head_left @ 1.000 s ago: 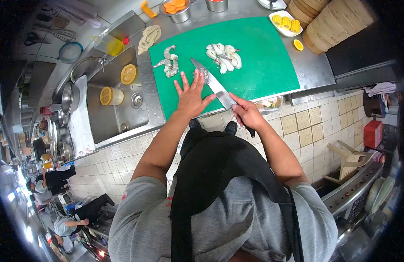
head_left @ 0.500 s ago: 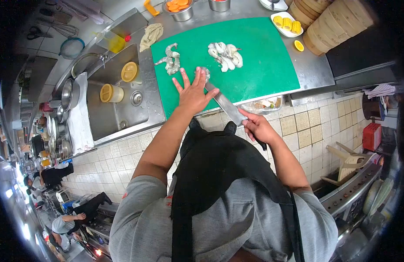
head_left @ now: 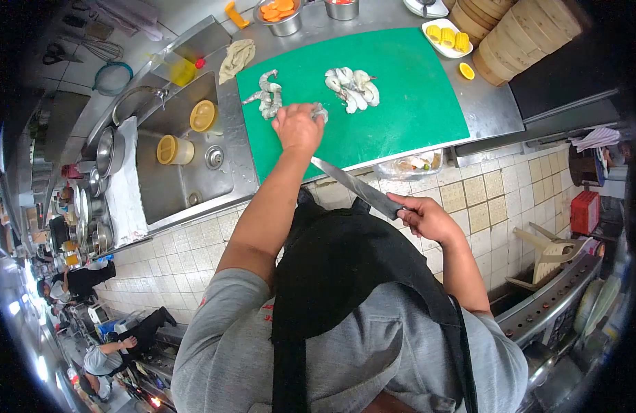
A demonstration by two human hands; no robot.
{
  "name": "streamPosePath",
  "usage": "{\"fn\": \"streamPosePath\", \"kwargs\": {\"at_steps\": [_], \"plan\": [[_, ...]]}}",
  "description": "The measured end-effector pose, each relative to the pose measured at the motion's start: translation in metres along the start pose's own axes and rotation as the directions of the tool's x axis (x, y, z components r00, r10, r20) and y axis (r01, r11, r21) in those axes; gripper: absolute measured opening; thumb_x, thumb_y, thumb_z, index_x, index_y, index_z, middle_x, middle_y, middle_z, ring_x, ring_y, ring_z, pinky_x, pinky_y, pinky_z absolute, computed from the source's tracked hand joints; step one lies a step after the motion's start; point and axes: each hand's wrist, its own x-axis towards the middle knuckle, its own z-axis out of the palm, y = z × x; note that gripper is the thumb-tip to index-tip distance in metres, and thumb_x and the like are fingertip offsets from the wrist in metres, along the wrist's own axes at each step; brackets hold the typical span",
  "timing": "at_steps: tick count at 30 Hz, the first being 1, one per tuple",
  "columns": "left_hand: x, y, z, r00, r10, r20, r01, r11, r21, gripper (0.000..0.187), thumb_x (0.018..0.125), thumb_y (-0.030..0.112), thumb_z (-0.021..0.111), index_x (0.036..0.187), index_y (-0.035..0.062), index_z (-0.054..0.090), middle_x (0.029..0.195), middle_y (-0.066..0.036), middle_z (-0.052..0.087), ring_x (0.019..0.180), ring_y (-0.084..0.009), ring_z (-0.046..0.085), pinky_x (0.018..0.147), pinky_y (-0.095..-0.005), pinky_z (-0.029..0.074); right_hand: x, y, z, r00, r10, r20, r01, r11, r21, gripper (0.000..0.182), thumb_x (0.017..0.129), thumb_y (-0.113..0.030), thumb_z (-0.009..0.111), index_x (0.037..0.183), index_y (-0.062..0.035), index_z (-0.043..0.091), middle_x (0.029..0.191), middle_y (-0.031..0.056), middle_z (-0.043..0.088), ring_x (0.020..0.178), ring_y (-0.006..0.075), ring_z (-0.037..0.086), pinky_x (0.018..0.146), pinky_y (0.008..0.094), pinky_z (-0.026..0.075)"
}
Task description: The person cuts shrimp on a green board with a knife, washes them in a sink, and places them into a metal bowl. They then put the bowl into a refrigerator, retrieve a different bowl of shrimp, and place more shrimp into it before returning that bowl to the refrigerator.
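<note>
My left hand (head_left: 298, 129) is closed, fingers curled, on a grey shrimp (head_left: 320, 112) at the left part of the green cutting board (head_left: 400, 76). Part of that shrimp sticks out beside the fingers. Gripped by its handle in my right hand (head_left: 426, 219) is a kitchen knife (head_left: 359, 188), its blade pointing to the upper left, tip close to my left wrist. Several unpeeled-looking shrimp (head_left: 268, 93) lie just beyond my left hand. Farther right on the board rests a pile of pale, peeled-looking shrimp (head_left: 353, 89).
Left of the board is a sink (head_left: 194, 165) with two yellow-lidded containers (head_left: 175, 150). A cloth (head_left: 236, 59), a bowl of carrot slices (head_left: 282, 19), a corn plate (head_left: 447, 40) and bamboo steamers (head_left: 527, 41) stand behind it. A clear tray (head_left: 408, 166) sits below the front edge.
My left hand has gone from spread flat to curled around the shrimp. The knife has come off the board, back toward my body and slightly right.
</note>
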Motion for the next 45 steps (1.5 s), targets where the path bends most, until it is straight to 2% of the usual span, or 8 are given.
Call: {"fn": "streamPosePath", "kwargs": {"at_steps": [5,12,15,20,29,39,42,45], "plan": [[0.005,-0.025,0.001,0.973,-0.226,0.057,0.232,0.960,-0.155,0.025,0.080,0.028,0.066,0.097,0.0114,0.073,0.095,-0.011,0.073,0.096,-0.0329,0.068,0.086,-0.0473,0.051,-0.013,0.003,-0.006,0.988,0.083,-0.127,-0.068,0.991,0.113,0.044,0.097,-0.008,0.057,0.140,-0.0207,0.056,0.070,-0.0021,0.052,0.054,0.0061,0.044,0.048,0.0236,0.042],[-0.014,-0.072,-0.014,0.856,-0.479,0.194,0.513,0.832,-0.212,0.027,0.080,0.029,0.066,0.098,0.0092,0.073,0.091,-0.013,0.072,0.091,-0.0326,0.069,0.085,-0.0412,0.054,-0.014,-0.001,-0.012,0.957,0.102,-0.271,-0.044,0.976,0.213,0.046,0.097,-0.008,0.058,0.142,-0.0213,0.054,0.072,-0.0020,0.051,0.053,0.0058,0.044,0.047,0.0234,0.041],[-0.019,-0.068,-0.021,0.913,-0.408,0.008,0.395,0.879,-0.268,0.023,0.080,0.026,0.068,0.096,0.0106,0.074,0.097,-0.012,0.071,0.092,-0.0310,0.068,0.085,-0.0406,0.054,-0.003,0.001,-0.011,0.957,0.034,-0.290,0.020,0.983,0.181,0.047,0.097,-0.007,0.058,0.142,-0.0213,0.053,0.072,-0.0022,0.051,0.054,0.0058,0.044,0.048,0.0231,0.041],[-0.002,-0.057,-0.011,0.980,0.039,-0.194,-0.090,0.961,-0.260,0.017,0.081,0.020,0.072,0.097,0.0163,0.076,0.102,-0.010,0.066,0.096,-0.0303,0.063,0.084,-0.0411,0.053,0.009,-0.012,-0.008,0.967,0.015,-0.256,0.018,0.992,0.126,0.046,0.098,-0.007,0.057,0.142,-0.0207,0.054,0.073,-0.0024,0.051,0.054,0.0057,0.044,0.049,0.0228,0.041],[0.040,-0.034,0.003,0.972,0.230,0.042,-0.220,0.961,-0.165,0.013,0.081,0.020,0.071,0.093,0.0145,0.075,0.098,-0.011,0.066,0.096,-0.0325,0.063,0.084,-0.0438,0.051,0.011,-0.022,0.002,0.962,0.024,-0.274,-0.020,1.000,0.017,0.046,0.096,-0.006,0.059,0.138,-0.0243,0.057,0.070,-0.0027,0.049,0.058,0.0071,0.043,0.055,0.0248,0.043],[0.026,-0.040,0.017,0.960,0.269,-0.077,-0.276,0.955,-0.112,0.014,0.089,0.013,0.060,0.094,0.0009,0.062,0.095,-0.019,0.063,0.093,-0.0374,0.060,0.084,-0.0450,0.049,0.016,-0.003,0.010,0.944,-0.093,-0.316,0.062,0.992,-0.106,0.047,0.095,-0.006,0.060,0.138,-0.0239,0.057,0.071,-0.0012,0.051,0.059,0.0072,0.043,0.056,0.0253,0.043],[0.017,-0.044,0.008,0.987,0.148,-0.065,-0.161,0.924,-0.347,0.013,0.094,0.013,0.057,0.095,0.0010,0.062,0.099,-0.016,0.066,0.088,-0.0303,0.062,0.080,-0.0422,0.050,0.016,-0.007,0.010,0.952,-0.069,-0.298,0.044,0.995,-0.091,0.048,0.096,-0.005,0.059,0.140,-0.0245,0.056,0.072,-0.0032,0.049,0.058,0.0059,0.043,0.052,0.0240,0.041],[0.011,-0.044,-0.013,0.980,-0.078,0.181,0.185,0.685,-0.705,0.013,0.097,0.014,0.055,0.098,0.0024,0.061,0.106,-0.011,0.069,0.085,-0.0208,0.064,0.075,-0.0354,0.050,0.016,-0.012,0.009,0.956,-0.044,-0.289,0.027,0.998,-0.062,0.048,0.096,-0.005,0.058,0.140,-0.0246,0.056,0.072,-0.0035,0.048,0.057,0.0060,0.042,0.052,0.0239,0.041]]}}
